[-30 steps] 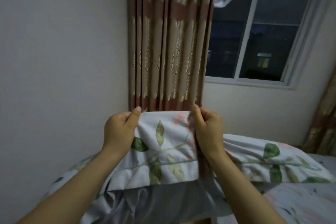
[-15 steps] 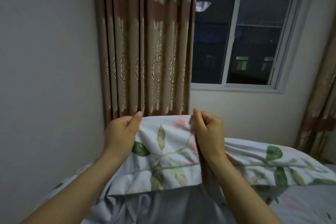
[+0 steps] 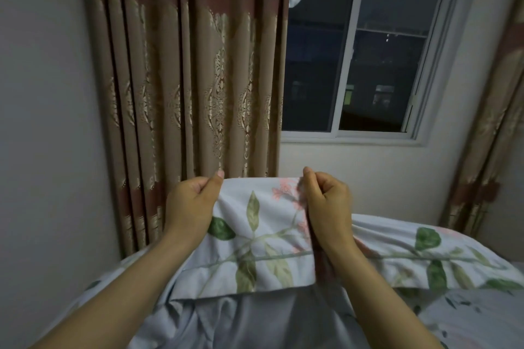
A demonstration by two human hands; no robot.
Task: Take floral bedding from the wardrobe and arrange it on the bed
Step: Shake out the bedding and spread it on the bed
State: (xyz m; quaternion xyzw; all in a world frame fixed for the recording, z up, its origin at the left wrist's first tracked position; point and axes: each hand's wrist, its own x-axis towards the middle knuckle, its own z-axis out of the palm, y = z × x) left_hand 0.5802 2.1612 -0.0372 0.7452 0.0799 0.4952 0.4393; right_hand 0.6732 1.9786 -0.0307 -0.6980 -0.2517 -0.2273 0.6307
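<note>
A pale blue floral bedding sheet (image 3: 263, 232), printed with green leaves and pink blossoms, is lifted in front of me. My left hand (image 3: 190, 204) pinches its top edge at the left. My right hand (image 3: 327, 204) pinches the same edge further right, thumb on the near side. The stretch between the hands is taut and upright. The rest of the cloth trails to the right over the bed (image 3: 465, 317) and folds down toward me, its plain blue underside showing below. Both forearms reach in from the bottom.
A brown and beige patterned curtain (image 3: 192, 71) hangs straight ahead beside a dark window (image 3: 351, 65). A bare white wall (image 3: 45, 122) closes the left side. A second curtain (image 3: 493, 133) hangs at the far right behind the bed.
My hands have spread a little further apart along the top edge of the bedding. The view has shifted so the curtain and window sit further left and lower.
</note>
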